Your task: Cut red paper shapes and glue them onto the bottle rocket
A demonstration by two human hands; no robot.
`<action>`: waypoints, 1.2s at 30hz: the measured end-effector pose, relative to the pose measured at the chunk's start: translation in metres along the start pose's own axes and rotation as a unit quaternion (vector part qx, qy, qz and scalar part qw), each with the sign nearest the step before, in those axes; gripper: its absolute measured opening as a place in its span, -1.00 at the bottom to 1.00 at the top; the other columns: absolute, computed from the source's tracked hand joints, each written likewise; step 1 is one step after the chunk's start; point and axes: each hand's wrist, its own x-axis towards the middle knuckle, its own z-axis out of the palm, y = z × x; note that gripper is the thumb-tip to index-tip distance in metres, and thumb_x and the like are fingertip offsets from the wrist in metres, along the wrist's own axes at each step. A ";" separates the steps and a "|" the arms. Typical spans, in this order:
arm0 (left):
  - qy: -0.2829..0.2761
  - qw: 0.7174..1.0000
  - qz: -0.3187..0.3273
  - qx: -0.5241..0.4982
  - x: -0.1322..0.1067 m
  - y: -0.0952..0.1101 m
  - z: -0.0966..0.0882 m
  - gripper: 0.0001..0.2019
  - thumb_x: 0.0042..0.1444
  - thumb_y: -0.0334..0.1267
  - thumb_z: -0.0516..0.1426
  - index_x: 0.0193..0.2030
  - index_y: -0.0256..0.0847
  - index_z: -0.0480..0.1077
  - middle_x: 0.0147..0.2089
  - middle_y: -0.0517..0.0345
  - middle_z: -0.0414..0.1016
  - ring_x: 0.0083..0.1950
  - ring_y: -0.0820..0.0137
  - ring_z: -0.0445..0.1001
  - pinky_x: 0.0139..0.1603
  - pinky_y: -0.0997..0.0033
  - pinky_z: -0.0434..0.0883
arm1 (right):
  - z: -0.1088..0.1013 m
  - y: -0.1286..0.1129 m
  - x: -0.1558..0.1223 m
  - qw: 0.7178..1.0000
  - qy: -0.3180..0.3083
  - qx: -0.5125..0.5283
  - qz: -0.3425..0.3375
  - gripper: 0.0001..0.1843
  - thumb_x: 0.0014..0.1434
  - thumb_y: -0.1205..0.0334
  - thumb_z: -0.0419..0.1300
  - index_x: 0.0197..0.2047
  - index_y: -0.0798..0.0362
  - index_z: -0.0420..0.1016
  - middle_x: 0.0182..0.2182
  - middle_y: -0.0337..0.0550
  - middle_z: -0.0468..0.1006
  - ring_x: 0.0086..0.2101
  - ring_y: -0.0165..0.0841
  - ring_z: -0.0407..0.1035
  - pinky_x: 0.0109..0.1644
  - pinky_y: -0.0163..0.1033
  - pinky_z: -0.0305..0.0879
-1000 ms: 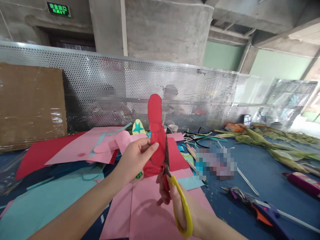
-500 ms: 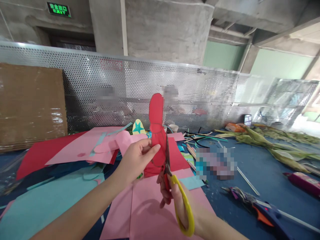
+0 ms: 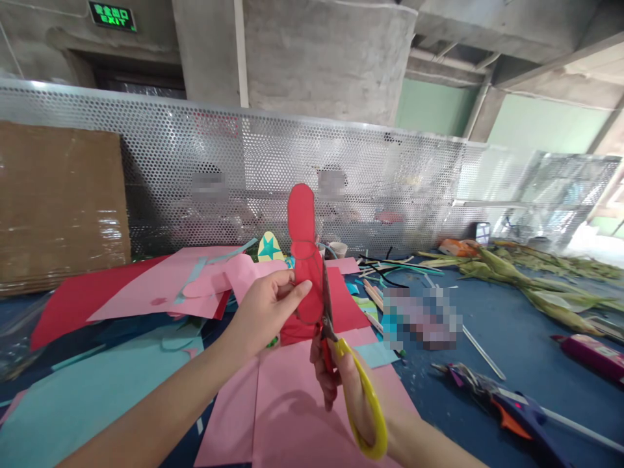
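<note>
My left hand (image 3: 266, 311) pinches a red paper cut-out (image 3: 303, 253) and holds it upright in front of me, above the table. The cut-out has a rounded top and pencil outlines on it. My right hand (image 3: 348, 393) grips yellow-handled scissors (image 3: 348, 370), fingers through the loops. The blades point up along the right edge of the red paper.
Pink (image 3: 287, 409), red (image 3: 78, 299) and light-blue (image 3: 92, 390) paper sheets cover the blue table (image 3: 507, 338). A glue gun (image 3: 517, 409) lies at right, with corn husks (image 3: 536, 286) and sticks behind. A perforated metal screen (image 3: 244, 175) and brown cardboard (image 3: 58, 201) stand at the back.
The scissor handles and my right hand have dropped slightly and shifted right. The red cut-out stays almost still in my left hand.
</note>
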 end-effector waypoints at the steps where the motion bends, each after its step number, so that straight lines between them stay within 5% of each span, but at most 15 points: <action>1: 0.000 1.000 0.000 0.002 0.000 0.000 0.000 -0.75 0.13 -0.03 0.16 -0.40 -0.17 0.39 -0.44 0.16 0.51 -0.53 0.44 0.34 -0.51 0.44 0.26 | 0.000 0.001 0.000 1.000 -0.004 0.003 -0.003 -0.25 0.11 -0.53 -0.14 -0.31 0.04 0.35 -0.63 -0.36 0.15 -0.66 -0.46 0.03 -0.62 -0.32 0.11; 5: 0.006 1.000 -0.003 0.011 0.000 -0.001 0.000 -0.73 0.14 -0.03 0.14 -0.45 -0.15 0.33 -0.53 0.23 0.43 -0.66 0.52 0.15 -0.61 0.46 0.13 | 0.001 -0.002 -0.001 1.000 -0.012 0.002 -0.001 -0.32 0.16 -0.47 -0.09 -0.36 0.04 0.32 -0.62 -0.36 0.16 -0.65 -0.48 0.03 -0.60 -0.35 0.10; 24: -0.001 1.000 -0.007 0.017 -0.001 -0.004 -0.001 -0.74 0.16 -0.04 0.13 -0.43 -0.16 0.29 -0.57 0.30 0.33 -0.66 0.53 0.17 -0.61 0.47 0.11 | 0.007 -0.025 0.001 0.995 -0.001 0.045 0.088 -0.14 -0.23 -0.70 -0.03 -0.45 0.03 0.27 -0.71 -0.45 0.08 -0.73 -0.56 -0.06 -0.73 -0.44 0.01; 36: 0.002 1.000 -0.016 0.017 0.000 -0.004 0.000 -0.73 0.14 -0.02 0.11 -0.40 -0.17 0.32 -0.58 0.31 0.29 -0.66 0.52 0.18 -0.62 0.46 0.10 | 0.004 -0.017 -0.003 0.997 -0.022 0.042 0.068 -0.19 -0.09 -0.66 -0.06 -0.43 0.03 0.27 -0.68 -0.45 0.10 -0.74 -0.57 -0.05 -0.73 -0.45 -0.01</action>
